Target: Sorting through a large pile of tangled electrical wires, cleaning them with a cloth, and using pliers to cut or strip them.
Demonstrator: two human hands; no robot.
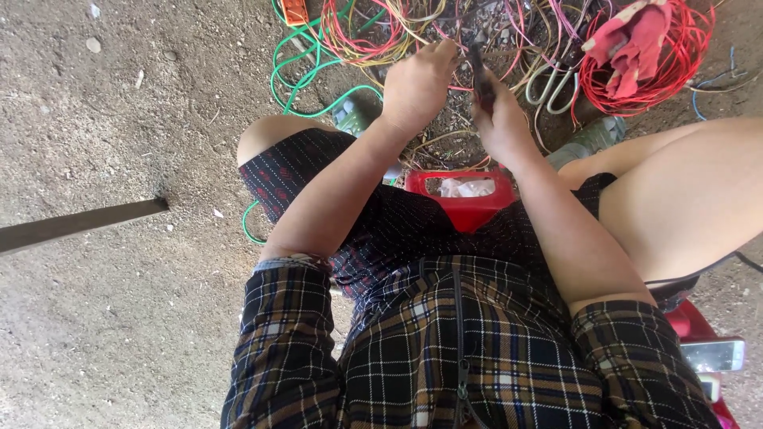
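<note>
Pinching wire, left hand [417, 83]; right hand [499, 119] grasping dark tool [479, 75] above crowded wires [381, 36].

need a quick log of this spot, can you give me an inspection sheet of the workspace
surface: bare dirt ground with small stones
job's things: dark tool in right hand; thin wire at left hand
clutter: red cloth, scissors, red tub, phone
grippers: both hands closed, held close together above the wires
cables: green wire, red wire coil, tangled yellow and pink wires
surroundings: dark bar lying at left
</note>
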